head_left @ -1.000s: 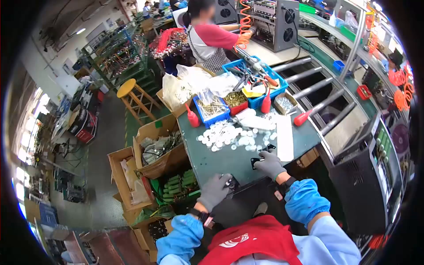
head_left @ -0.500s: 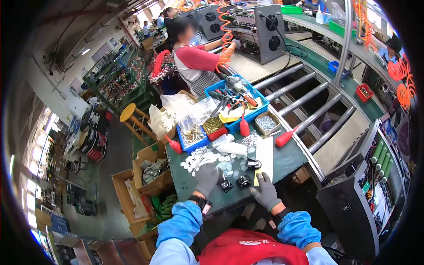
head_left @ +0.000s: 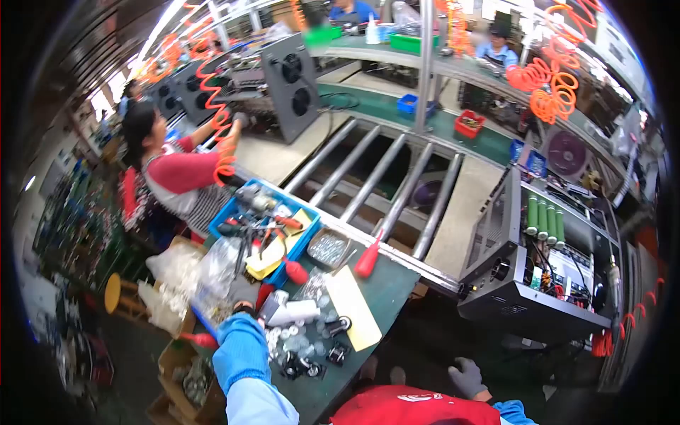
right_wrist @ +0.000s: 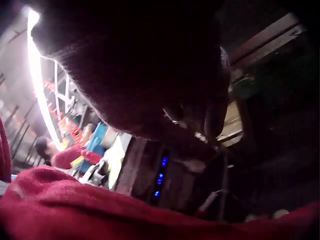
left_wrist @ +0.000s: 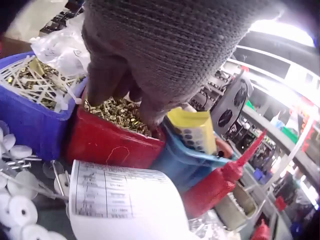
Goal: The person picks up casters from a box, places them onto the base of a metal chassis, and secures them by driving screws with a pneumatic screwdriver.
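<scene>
My left hand (left_wrist: pixel 150 50), in a grey knit glove, reaches down into a red bin (left_wrist: pixel 112 145) of small brass-coloured metal pieces (left_wrist: pixel 122 117). Its fingers and thumb stand apart, tips among the pieces. The head view shows this hand (head_left: pixel 244 292) partly hidden by the blue sleeve. Low beside the red apron, off the table, my gloved right hand (head_left: pixel 465 379) hangs with loose fingers and holds nothing; it is a dark shape (right_wrist: pixel 145 85) in the right wrist view. Black caster-like parts (head_left: pixel 338 352) lie near the table's front edge, beside white plastic washers (head_left: pixel 287 333).
Left of the red bin stands a blue bin (left_wrist: pixel 37 115) of white ties. A paper-labelled roll (left_wrist: pixel 125 200) lies in front. Behind are a blue tool tray (head_left: pixel 308 244) and red squeeze bottles (head_left: pixel 368 258). Metal rollers (head_left: pixel 375 177) adjoin the table; an open machine casing (head_left: pixel 538 283) stands right.
My left hand has gone from above the washers forward into the red bin. The right hand has left the table edge and dropped to my side. The head view has turned right.
</scene>
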{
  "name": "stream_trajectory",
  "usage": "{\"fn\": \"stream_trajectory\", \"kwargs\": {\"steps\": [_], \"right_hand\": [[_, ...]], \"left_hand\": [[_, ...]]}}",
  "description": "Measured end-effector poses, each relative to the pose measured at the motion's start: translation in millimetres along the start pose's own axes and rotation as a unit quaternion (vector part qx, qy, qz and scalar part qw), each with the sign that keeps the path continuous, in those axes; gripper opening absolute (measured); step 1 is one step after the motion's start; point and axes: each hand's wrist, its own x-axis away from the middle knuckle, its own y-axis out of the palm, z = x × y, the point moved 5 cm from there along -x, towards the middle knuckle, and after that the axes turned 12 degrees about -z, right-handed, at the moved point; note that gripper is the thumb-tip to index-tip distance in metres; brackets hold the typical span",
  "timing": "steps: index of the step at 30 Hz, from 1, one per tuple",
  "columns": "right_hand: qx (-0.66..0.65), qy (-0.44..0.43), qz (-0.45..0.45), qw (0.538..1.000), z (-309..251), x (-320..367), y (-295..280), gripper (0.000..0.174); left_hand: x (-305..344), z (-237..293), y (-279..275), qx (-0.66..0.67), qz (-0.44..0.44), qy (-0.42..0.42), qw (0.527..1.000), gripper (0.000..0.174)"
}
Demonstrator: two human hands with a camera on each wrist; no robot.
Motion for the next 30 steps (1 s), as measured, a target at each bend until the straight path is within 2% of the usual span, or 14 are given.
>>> {"fn": "stream_trajectory", "kwargs": {"steps": [1,3,7,8,9,11,12,13,15,17,20,23,26,30], "right_hand": [[-0.015,0.055,0.006,0.998,7,10,0,0.048],[-0.019,0.09,0.035,0.995,29,22,11,0.049],[-0.071,0.142,0.009,0.987,13,19,14,0.047],[-0.061,0.116,0.011,0.991,5,15,16,0.046],[-0.055,0.09,0.015,0.994,-11,10,14,0.046],[-0.059,0.06,0.023,0.996,-41,-4,7,0.044],[-0.068,0.06,0.025,0.996,-54,-7,4,0.044],[-0.076,0.062,0.027,0.995,-62,-8,3,0.043],[-0.052,0.037,0.018,0.998,-60,-14,9,0.043],[-0.033,0.011,0.007,0.999,-63,-21,17,0.044],[-0.019,-0.006,0.012,1.0,-57,-11,15,0.046],[0.04,-0.075,0.016,0.996,-18,-13,28,0.056],[-0.009,0.022,0.025,0.999,-29,8,12,0.049],[-0.005,0.015,0.016,1.0,-29,24,-1,0.053]], "left_hand": [[-15,-1,5,-0.035,0.004,-0.052,0.998,0.06],[-3,19,-18,-0.064,-0.007,-0.037,0.997,0.069],[-2,27,-23,-0.108,-0.051,0.017,0.993,0.053],[-22,8,-1,-0.168,-0.009,0.04,0.985,0.046],[-15,9,-3,-0.155,0.001,0.025,0.988,0.044],[-16,0,3,-0.158,0.02,0.096,0.983,0.049],[1,9,-12,-0.151,0.0,0.105,0.983,0.054],[10,17,-23,-0.13,-0.062,0.075,0.987,0.057],[-1,11,-12,-0.124,-0.038,0.073,0.989,0.058],[8,24,-19,-0.21,0.016,0.039,0.977,0.055],[-12,14,-5,-0.184,-0.004,0.047,0.982,0.052],[-11,13,-10,-0.174,-0.005,0.053,0.983,0.048],[-14,17,-20,-0.153,0.013,0.074,0.985,0.045],[-19,54,-33,-0.078,0.068,0.137,0.985,0.041]]}}
